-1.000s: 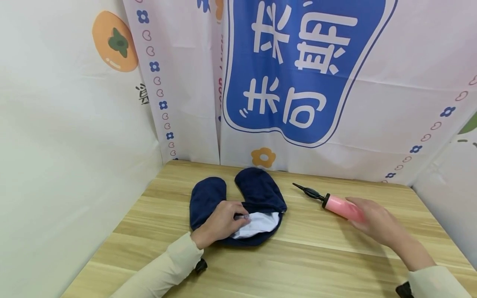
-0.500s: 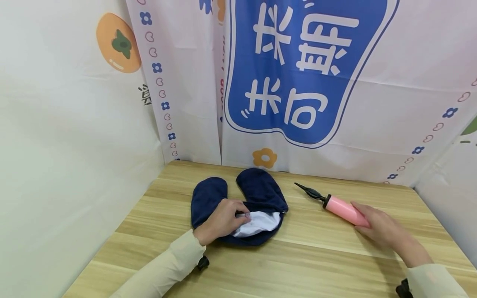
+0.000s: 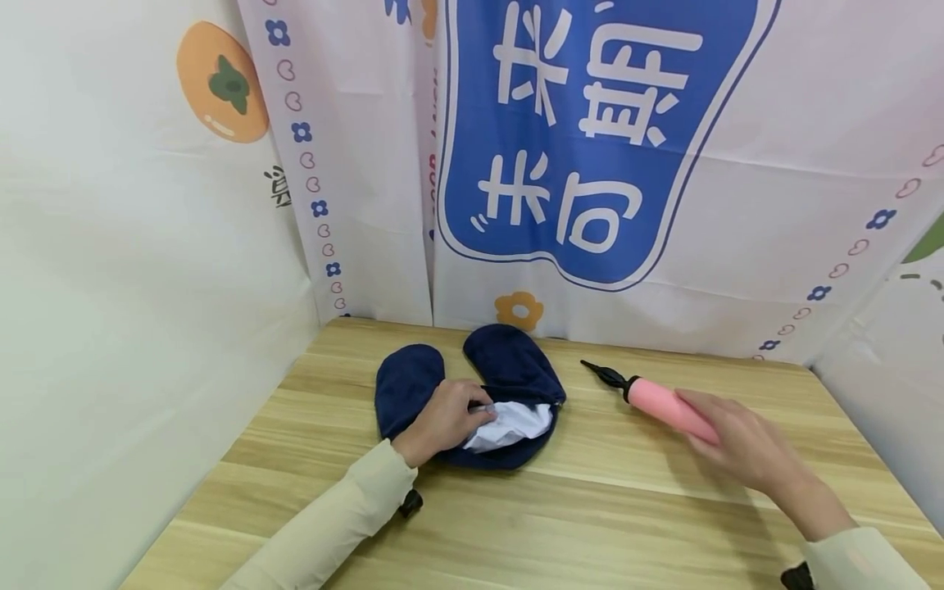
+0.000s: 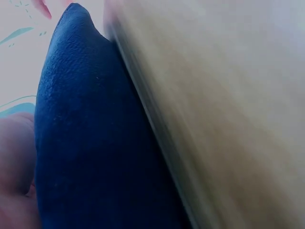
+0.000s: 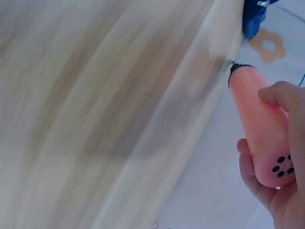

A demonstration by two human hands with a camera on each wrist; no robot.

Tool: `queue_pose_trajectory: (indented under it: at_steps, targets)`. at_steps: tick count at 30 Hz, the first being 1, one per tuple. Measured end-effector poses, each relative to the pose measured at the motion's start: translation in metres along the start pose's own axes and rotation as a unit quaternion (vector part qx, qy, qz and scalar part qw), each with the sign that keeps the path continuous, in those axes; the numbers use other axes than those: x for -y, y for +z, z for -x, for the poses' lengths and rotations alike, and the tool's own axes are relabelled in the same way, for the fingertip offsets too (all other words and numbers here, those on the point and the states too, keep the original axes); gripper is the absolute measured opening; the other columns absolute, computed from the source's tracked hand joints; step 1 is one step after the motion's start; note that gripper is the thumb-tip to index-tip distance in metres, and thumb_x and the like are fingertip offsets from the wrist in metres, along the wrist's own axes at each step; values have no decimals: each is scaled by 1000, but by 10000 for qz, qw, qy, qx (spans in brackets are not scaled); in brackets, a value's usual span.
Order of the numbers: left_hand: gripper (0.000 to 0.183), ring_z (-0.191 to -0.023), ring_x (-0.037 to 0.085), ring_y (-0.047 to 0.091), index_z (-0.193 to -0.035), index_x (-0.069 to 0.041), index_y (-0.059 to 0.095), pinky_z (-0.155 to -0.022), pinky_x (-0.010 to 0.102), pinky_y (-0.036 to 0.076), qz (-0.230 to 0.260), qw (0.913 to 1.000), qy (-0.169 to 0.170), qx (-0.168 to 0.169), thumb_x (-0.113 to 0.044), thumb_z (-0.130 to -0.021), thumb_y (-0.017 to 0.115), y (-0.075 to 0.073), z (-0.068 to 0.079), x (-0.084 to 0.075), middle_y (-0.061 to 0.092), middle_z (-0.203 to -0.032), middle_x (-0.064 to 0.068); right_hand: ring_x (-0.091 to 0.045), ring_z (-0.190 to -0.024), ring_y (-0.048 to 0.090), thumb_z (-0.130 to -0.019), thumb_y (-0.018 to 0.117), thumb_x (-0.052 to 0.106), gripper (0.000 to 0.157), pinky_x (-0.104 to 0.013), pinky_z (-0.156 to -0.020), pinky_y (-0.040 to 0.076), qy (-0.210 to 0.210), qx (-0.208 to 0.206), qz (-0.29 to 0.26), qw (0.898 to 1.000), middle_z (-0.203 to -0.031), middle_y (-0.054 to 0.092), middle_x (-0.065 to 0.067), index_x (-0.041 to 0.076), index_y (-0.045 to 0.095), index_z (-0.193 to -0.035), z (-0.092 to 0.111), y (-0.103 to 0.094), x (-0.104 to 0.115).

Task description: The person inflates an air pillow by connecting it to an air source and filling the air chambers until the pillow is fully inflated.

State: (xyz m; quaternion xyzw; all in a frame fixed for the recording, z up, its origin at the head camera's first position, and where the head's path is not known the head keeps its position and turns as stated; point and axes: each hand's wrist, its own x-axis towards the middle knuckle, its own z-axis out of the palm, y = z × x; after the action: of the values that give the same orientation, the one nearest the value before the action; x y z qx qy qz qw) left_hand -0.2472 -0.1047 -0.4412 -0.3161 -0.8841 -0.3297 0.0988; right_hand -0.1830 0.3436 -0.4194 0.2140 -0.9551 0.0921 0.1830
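A navy U-shaped neck pillow [image 3: 509, 356] lies on the table, its zipped side spread and a white inner liner [image 3: 514, 422] showing. My left hand [image 3: 446, 414] reaches over that opening and pinches at the liner's left end. What exactly sits between the fingertips is partly hidden. In the left wrist view the navy cover [image 4: 95, 119] fills the middle, with part of the left hand [image 4: 16, 162] beside it. To the right, my right hand [image 3: 745, 438] grips the rear of a pink hand air pump [image 3: 667, 408], whose black nozzle [image 3: 608, 375] points toward the far side.
Beneath everything is a wood-grain table [image 3: 575, 533]. Its back edge meets a printed cloth curtain [image 3: 369, 205], and a white cloth wall [image 3: 147, 328] stands along the left. A bit of the navy cover [image 5: 252, 19] shows in the right wrist view.
The neck pillow's near side and my left hand have shifted slightly away from me. The pump has come a little to the left in my right hand.
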Motion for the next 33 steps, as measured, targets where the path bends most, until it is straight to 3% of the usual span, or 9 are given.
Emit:
queue_pose_trajectory:
  at_steps: [10,21,25,33]
  targets:
    - [6,-78,9,67,-95,-12,85,-70,21,55,-114,9999,49,-2,-17,-93,82,2,-3,-2,75,-90,0,-39,-103,74,-83,85,16,59,-60,-81,60,-341,-216,14,9992,-124,76,-18,10,67,-138,-7,-22,31]
    - [5,-73,5,64,-95,-13,85,-66,20,53,-52,9999,100,-9,-17,-93,82,2,-3,-3,74,-87,-1,-36,-102,74,-79,87,18,62,-59,-75,59,-548,-515,99,9971,-123,77,-12,17,67,-138,-11,-65,76]
    - [5,-72,4,63,-94,-13,85,-65,20,52,-11,9999,123,-32,-16,-93,82,2,-4,-2,74,-86,-1,-28,-94,73,-77,88,18,64,-52,-70,57,-750,-605,163,9952,-120,78,-7,20,67,-137,-11,-76,91]
    - [5,-70,3,61,-95,-13,84,-66,20,53,112,9999,128,-7,-16,-95,80,3,-5,-3,74,-86,-1,-23,-92,72,-70,91,18,72,-50,-76,60,-1055,-651,264,9919,-122,78,-4,22,67,-138,-2,-85,115]
